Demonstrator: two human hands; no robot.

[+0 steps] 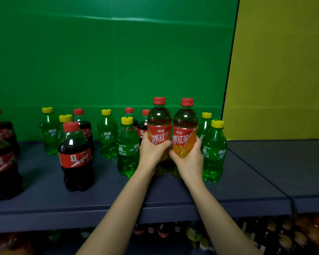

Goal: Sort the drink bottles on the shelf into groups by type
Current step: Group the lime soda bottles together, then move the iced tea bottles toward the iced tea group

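On the dark shelf, right of a cola bottle and among green soda bottles, the left hand grips the left tea bottle, fingers curled round its label. Just beside it, apparently touching, the right tea bottle sits in the right hand, held likewise. Both look full, so probably weighty, with stiff walls and slick labels; a mid-body hold suits them. Whether their bases rest on the shelf is unclear.
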